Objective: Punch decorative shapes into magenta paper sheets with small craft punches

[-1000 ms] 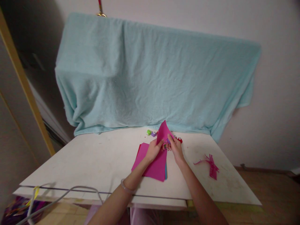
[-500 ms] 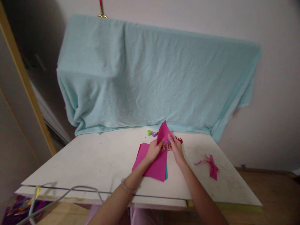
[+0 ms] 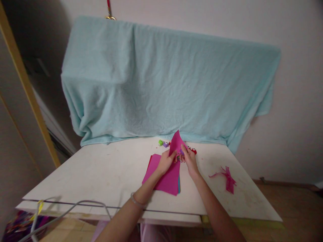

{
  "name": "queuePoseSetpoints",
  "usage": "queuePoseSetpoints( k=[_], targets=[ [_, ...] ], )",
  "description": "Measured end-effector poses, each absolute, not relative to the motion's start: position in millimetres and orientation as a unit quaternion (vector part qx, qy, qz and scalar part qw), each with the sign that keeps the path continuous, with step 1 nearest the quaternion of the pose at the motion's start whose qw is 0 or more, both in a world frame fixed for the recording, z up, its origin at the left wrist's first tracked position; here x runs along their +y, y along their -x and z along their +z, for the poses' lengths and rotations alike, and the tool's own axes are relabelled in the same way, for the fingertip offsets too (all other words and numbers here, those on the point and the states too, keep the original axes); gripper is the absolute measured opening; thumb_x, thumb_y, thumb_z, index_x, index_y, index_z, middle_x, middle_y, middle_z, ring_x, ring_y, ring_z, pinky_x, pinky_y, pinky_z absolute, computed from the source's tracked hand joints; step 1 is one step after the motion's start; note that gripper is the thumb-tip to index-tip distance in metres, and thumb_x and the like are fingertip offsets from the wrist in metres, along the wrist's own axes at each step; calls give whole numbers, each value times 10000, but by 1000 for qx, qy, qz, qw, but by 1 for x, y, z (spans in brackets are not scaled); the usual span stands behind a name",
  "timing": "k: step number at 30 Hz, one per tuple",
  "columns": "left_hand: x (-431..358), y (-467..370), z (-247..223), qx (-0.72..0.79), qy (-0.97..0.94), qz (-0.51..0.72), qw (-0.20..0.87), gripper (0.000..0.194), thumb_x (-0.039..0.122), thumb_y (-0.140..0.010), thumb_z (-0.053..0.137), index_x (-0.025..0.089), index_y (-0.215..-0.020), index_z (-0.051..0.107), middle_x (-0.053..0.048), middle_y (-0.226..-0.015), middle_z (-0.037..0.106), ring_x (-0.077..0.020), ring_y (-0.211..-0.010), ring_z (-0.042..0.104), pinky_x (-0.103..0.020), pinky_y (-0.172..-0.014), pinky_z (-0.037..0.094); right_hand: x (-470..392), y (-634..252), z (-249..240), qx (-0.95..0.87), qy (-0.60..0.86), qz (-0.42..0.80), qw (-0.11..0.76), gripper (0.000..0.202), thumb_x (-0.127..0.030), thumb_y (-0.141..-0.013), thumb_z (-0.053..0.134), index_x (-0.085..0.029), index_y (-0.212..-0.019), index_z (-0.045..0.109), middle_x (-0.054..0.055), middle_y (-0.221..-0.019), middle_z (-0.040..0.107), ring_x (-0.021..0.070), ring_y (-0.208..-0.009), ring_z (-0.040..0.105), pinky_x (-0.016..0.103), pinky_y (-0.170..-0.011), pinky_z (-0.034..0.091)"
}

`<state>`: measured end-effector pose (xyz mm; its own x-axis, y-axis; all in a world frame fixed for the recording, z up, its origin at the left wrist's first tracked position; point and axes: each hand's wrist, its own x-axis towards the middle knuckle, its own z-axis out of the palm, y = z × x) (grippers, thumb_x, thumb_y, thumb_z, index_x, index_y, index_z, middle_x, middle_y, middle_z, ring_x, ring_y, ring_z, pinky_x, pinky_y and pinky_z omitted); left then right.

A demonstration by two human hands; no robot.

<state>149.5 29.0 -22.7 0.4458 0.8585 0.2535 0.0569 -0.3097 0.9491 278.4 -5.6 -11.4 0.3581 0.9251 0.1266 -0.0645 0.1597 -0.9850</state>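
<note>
Pinching a raised pink paper (image 3: pixel 175 142) between thumbs and fingers, the left hand (image 3: pixel 165 162) and right hand (image 3: pixel 190 162) have barely shifted, suggesting slow, careful work.

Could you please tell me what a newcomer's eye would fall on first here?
Probably the large pale-blue cloth, draped behind the white table. Next comes the bright pink sheet held up in the left hand and right hand, near a stack of coloured sheets. A stringy pink bundle lies on the table's right side.
</note>
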Motion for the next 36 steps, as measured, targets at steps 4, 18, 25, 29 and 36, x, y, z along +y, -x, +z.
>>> queuePoseSetpoints(
  k=[4,18,25,29,36],
  targets=[
    [29,-149,-25,325,-696,414,487,485,494,-926,363,154,-658,580,-22,-616,614,-158,-594,554,-273,-690,411,-6,-278,-11,-413,517,394,638,412,-595,-760,618,-185,-756,576,-37,-455,517,81,-373,386,212,-379,241],
    [30,-150,-26,328,-697,414,485,453,476,-924,372,156,-694,595,-22,-612,615,-164,-598,562,-267,-658,409,-4,-278,-11,-405,511,406,640,379,-571,-770,625,-195,-772,581,-51,-447,494,83,-377,373,210,-381,244],
    [29,-150,-25,334,-697,411,483,452,472,-922,374,153,-690,595,-24,-607,615,-167,-600,567,-268,-662,413,-5,-278,-11,-406,517,394,642,412,-602,-742,630,-193,-744,577,-48,-441,494,84,-366,379,217,-374,251],
    [29,-150,-24,336,-698,411,481,452,476,-920,374,148,-706,601,-30,-615,619,-168,-597,562,-267,-646,408,-5,-278,-9,-400,525,398,638,418,-609,-724,636,-198,-718,561,-46,-433,497,85,-355,382,223,-371,256],
    [26,-150,-26,396,-705,378,451,466,540,-877,428,148,-686,591,-51,-617,609,-183,-585,543,-271,-591,362,-1,-281,-17,-396,524,399,640,378,-539,-765,591,-208,-618,485,-39,-438,485,96,-369,385,234,-382,269]
  ],
)
